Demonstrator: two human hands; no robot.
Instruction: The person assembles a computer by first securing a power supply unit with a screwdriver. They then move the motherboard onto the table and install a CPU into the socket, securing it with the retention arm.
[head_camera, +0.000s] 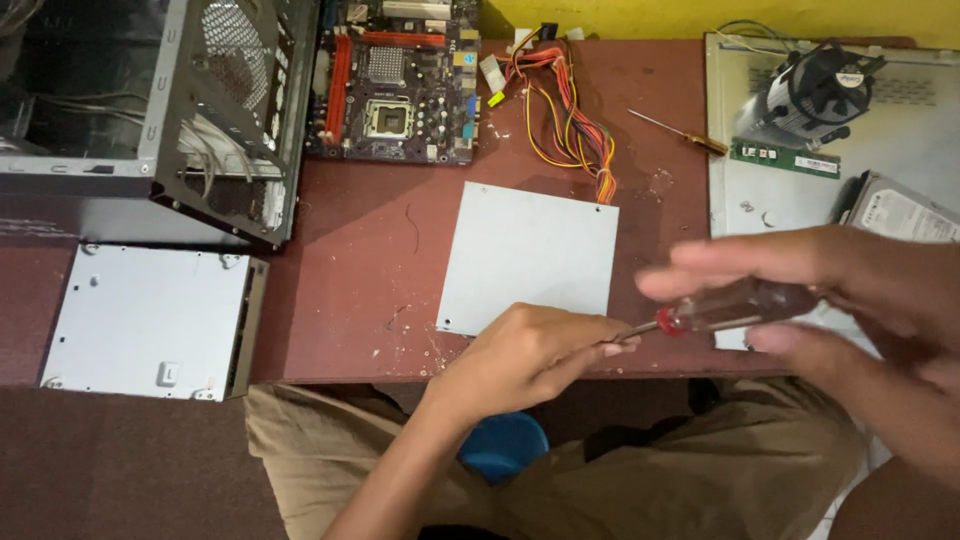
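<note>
My right hand (850, 310) holds a screwdriver (720, 312) with a clear handle and red collar, its shaft pointing left. My left hand (530, 355) is closed around the shaft's tip at the near edge of the table. Just beyond the left hand lies a grey metal power supply box (528, 255), its bundle of coloured wires (565, 110) running toward the back. The right hand is blurred and close to the camera.
A motherboard (395, 85) lies at the back beside an open computer case (180, 110). A grey optical drive (150, 320) sits front left. To the right are a side panel (740, 190), a cooler fan (815, 90), a memory stick (785, 158), a hard drive (900, 210) and a second screwdriver (680, 132).
</note>
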